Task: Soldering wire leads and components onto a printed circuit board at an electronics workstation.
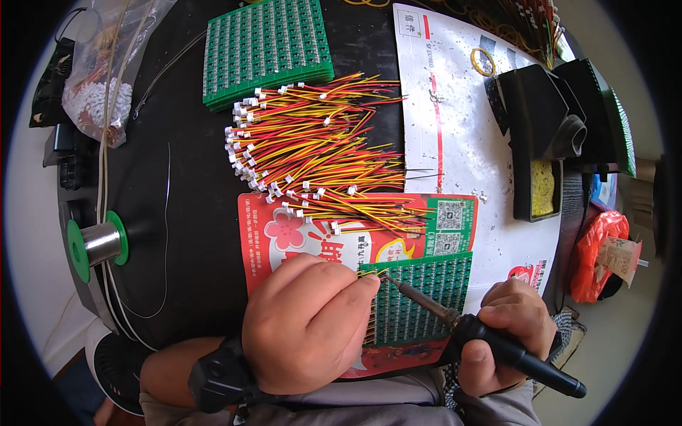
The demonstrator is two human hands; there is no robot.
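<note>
My left hand [307,323] is closed, pinching thin red and yellow wires [371,272] against the top left corner of a green circuit board panel [426,302]. My right hand [508,334] grips a black soldering iron [490,341]. Its tip [389,280] touches the board right beside the pinched wires. The panel lies on a red printed sheet [284,234] near the table's front edge. Behind it spreads a heap of red and yellow wire leads with white plugs [312,149].
A stack of green panels [266,50] sits at the back. A solder spool on a green reel [99,245] stands left. A black iron stand with a yellow sponge [543,138] is at right on white paper [462,128]. A clear bag [99,78] lies far left.
</note>
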